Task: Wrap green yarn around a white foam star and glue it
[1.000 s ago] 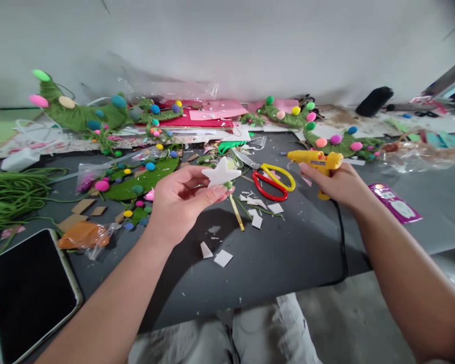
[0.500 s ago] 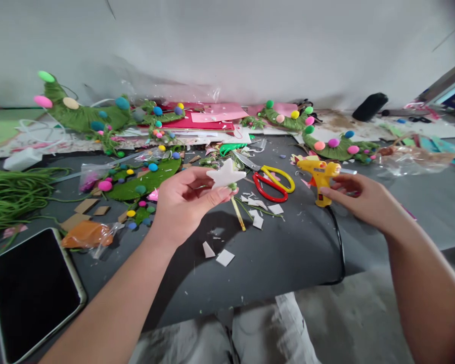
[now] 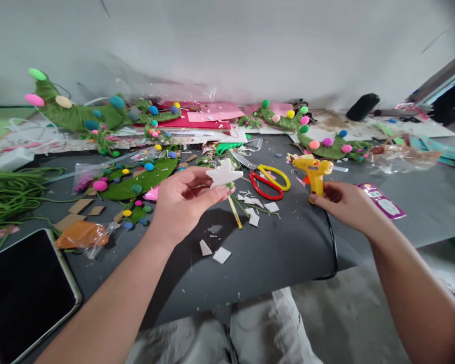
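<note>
A white star (image 3: 224, 173) is pinched between the thumb and fingers of my left hand (image 3: 187, 199), above the middle of the table. A bit of green shows under the star, by my thumb. Just below it a thin yellowish stick (image 3: 235, 212) slants down; I cannot tell whether it joins the star. On the right, my right hand (image 3: 341, 202) has its fingers and thumb closed round the handle of a yellow glue gun (image 3: 315, 174), whose nozzle points left. A black cord (image 3: 332, 242) runs from it. Scissors (image 3: 269, 182) with red and yellow handles lie between my hands.
White scraps (image 3: 222, 255) lie near the front. At the left are a phone (image 3: 30, 293), green yarn (image 3: 18, 197) and an orange packet (image 3: 83, 235). Green wrapped shapes with coloured balls (image 3: 83, 115) line the back by the wall. A purple packet (image 3: 384, 202) lies right.
My right hand has moved in and closed round the glue gun's handle, uncovering the purple packet. My left hand still holds the star. The view has shifted slightly.
</note>
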### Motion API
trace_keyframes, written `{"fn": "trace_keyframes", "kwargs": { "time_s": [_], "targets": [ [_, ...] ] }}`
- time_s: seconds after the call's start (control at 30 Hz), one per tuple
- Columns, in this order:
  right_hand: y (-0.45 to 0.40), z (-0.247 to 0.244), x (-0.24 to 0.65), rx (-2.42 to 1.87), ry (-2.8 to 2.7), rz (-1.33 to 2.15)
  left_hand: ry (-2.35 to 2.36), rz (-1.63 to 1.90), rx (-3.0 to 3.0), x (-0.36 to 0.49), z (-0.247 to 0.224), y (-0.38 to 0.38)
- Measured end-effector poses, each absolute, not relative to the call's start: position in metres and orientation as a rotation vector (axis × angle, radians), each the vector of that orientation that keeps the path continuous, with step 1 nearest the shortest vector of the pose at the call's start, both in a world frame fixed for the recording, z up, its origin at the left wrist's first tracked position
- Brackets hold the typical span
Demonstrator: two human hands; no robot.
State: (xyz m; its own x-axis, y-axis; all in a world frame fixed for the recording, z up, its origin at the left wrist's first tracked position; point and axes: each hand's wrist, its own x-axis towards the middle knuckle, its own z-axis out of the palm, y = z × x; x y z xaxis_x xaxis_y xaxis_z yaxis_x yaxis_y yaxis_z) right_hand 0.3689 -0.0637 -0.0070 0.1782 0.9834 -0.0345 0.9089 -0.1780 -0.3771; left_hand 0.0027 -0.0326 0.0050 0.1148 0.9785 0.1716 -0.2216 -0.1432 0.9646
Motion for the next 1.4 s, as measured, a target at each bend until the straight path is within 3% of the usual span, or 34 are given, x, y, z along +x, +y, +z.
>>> {"fn": "trace_keyframes", "kwargs": {
  "time_s": [0.17, 0.6, 0.9, 1.07, 1.17, 1.4],
  "targets": [
    [-0.063, -0.007, 0.357, -2.258, -1.778, 0.201, 0.834, 1.318, 1.209, 0.001, 0.002, -0.031],
    [-0.053, -0.005, 0.352, -2.318, -1.734, 0.15, 0.829, 1.3, 1.223, -0.001, 0.002, -0.03],
    [-0.025, 0.001, 0.341, -2.01, -1.538, 0.405, 0.819, 1.307, 1.194, -0.003, 0.001, -0.027],
    [-0.039, 0.028, 0.304, -1.399, -1.454, 1.038, 0.898, 1.349, 1.197, -0.005, 0.001, -0.023],
    [-0.042, 0.028, 0.278, -1.121, -1.549, 1.237, 0.985, 1.406, 1.194, -0.006, -0.003, -0.019],
    [-0.039, -0.008, 0.248, -1.143, -1.498, 1.295, 1.038, 1.396, 1.232, -0.005, -0.007, -0.019]
  ]
}}
